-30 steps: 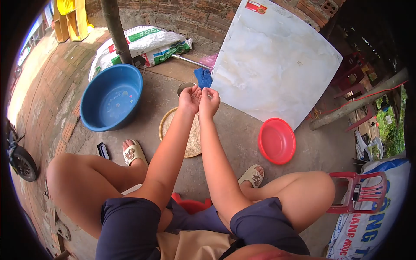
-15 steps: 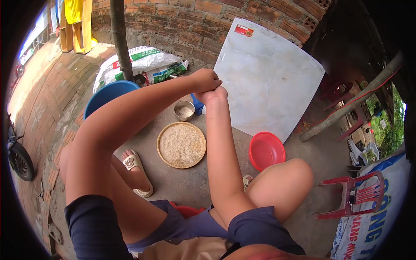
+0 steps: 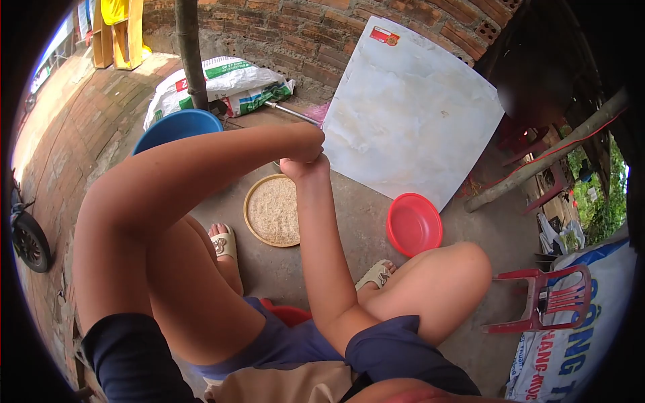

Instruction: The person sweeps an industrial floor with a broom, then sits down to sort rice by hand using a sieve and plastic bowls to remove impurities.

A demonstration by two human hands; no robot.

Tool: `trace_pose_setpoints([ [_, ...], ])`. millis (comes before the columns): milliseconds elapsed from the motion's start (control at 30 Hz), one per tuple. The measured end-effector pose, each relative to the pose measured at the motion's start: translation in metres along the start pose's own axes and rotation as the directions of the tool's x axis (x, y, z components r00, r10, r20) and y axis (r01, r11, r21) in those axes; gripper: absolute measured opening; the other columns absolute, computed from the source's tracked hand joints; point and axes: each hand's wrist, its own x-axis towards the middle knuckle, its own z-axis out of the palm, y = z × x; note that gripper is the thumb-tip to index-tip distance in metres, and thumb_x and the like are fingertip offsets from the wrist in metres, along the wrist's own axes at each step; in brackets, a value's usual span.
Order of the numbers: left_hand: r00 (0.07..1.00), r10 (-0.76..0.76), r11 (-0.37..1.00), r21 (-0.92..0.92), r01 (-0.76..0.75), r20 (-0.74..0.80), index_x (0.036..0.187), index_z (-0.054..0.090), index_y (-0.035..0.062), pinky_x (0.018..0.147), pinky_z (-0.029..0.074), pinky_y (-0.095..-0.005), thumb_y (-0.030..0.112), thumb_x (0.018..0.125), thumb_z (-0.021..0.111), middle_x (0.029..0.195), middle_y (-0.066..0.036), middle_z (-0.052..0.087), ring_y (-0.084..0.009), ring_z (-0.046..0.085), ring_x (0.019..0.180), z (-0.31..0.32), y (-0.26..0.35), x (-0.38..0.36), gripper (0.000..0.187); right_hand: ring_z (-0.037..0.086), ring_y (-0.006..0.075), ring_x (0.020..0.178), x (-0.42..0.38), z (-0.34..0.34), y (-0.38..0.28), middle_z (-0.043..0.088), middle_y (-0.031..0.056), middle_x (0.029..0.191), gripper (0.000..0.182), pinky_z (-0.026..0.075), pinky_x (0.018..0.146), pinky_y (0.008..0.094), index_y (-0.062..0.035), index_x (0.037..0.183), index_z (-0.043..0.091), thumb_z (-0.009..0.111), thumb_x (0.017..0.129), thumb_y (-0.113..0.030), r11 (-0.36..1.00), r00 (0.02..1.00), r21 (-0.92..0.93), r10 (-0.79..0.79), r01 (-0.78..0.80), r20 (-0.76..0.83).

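Note:
My left hand [image 3: 309, 142] is closed, its fingers curled in beside my other hand. Just below it and touching it, my right hand [image 3: 304, 168] is also closed with its wrist bent. What either hand holds, if anything, is hidden. Under and beside my right forearm, a round tray [image 3: 251, 227] on the floor holds pale grains [image 3: 274, 211]. Only a sliver of a small metal bowl's rim shows behind the hands. A large whitish board [image 3: 410, 114] lies just beyond them.
A blue basin [image 3: 178, 125] and white sacks [image 3: 235, 79] are at the upper left, by a pole [image 3: 191, 57]. A red basin [image 3: 414, 225] sits right of the tray. A red plastic chair [image 3: 537, 302] is at the right, near a printed sack [image 3: 571, 336].
Both closed hands have moved down and left in the view, now covering most of the metal bowl. The blue item near them is no longer visible. The camera view has shifted slightly.

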Motion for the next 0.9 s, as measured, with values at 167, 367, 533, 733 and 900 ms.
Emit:
trace_pose_setpoints([
  [167,0.955,-0.021,0.928,0.349,0.128,-0.295,0.080,0.071,0.0066,0.071,0.053,-0.0407,0.010,0.075,0.055,0.090,-0.014,0.068,-0.0320,0.066,0.083,0.069,0.033,0.006,0.017,0.056,0.0241,0.106,0.014,-0.013,-0.014,0.056,0.0106,0.115,0.035,0.046,0.092,0.0432,-0.0090,0.112,0.051,0.023,0.097,-0.025,0.989,0.990,-0.030,-0.143,0.143,-0.001],
  [367,0.988,-0.098,0.678,0.718,0.156,-0.122,0.093,0.062,0.0115,0.080,0.048,-0.0379,0.023,0.080,0.050,0.103,-0.010,0.062,-0.0256,0.060,0.094,0.128,0.084,0.042,0.020,0.056,0.0252,0.106,0.032,-0.026,-0.042,0.055,0.0117,0.115,0.037,0.046,0.092,0.0431,-0.0066,0.112,0.050,0.020,0.098,-0.024,0.949,0.952,-0.086,-0.297,0.303,0.076],
  [533,0.937,-0.278,0.430,0.900,-0.075,0.211,0.100,0.060,0.0115,0.085,0.047,-0.0352,0.034,0.085,0.051,0.105,-0.007,0.062,-0.0210,0.058,0.101,0.077,0.040,0.082,0.029,0.056,0.0256,0.107,0.035,-0.025,-0.058,0.055,0.0128,0.115,0.040,0.047,0.092,0.0418,-0.0032,0.113,0.050,0.019,0.099,-0.025,0.901,0.908,-0.118,-0.419,0.418,0.014],
  [733,0.885,0.106,0.690,-0.674,0.264,0.454,0.078,0.071,0.0072,0.072,0.051,-0.0368,0.018,0.074,0.060,0.084,-0.013,0.068,-0.0278,0.066,0.081,0.018,0.003,0.042,0.016,0.057,0.0205,0.104,0.056,-0.040,-0.062,0.056,0.0110,0.114,0.038,0.048,0.089,0.0366,-0.0005,0.115,0.049,0.022,0.100,-0.023,0.723,0.806,-0.457,-0.592,0.517,-0.024],
  [900,0.867,0.163,0.528,-0.784,0.326,0.471,0.086,0.071,0.0043,0.073,0.051,-0.0314,0.008,0.071,0.065,0.083,-0.010,0.069,-0.0181,0.066,0.078,0.022,-0.022,0.043,0.017,0.057,0.0206,0.102,0.063,-0.038,-0.058,0.057,0.0117,0.110,0.038,0.048,0.088,0.0361,0.0011,0.113,0.051,0.025,0.101,-0.023,0.731,0.845,-0.491,-0.534,0.473,0.020],
])
